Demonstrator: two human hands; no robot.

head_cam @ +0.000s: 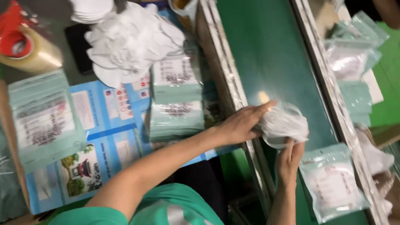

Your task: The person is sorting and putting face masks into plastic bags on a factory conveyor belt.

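Over the green conveyor belt (267, 52), both of my hands hold a clear plastic pouch stuffed with white masks (283, 125). My left hand (242, 124) grips its left side with the fingers stretched along the top. My right hand (290, 159) pinches it from below. A filled, sealed pouch with a pale green edge (333, 181) lies on the belt just right of my right hand.
A heap of loose white masks (130, 40) lies on the table to the left. Stacks of empty pale green pouches (177, 102) (42, 118) sit there on a blue printed sheet (112, 135). A tape dispenser (19, 43) stands far left. More filled pouches (353, 56) are piled beyond the belt.
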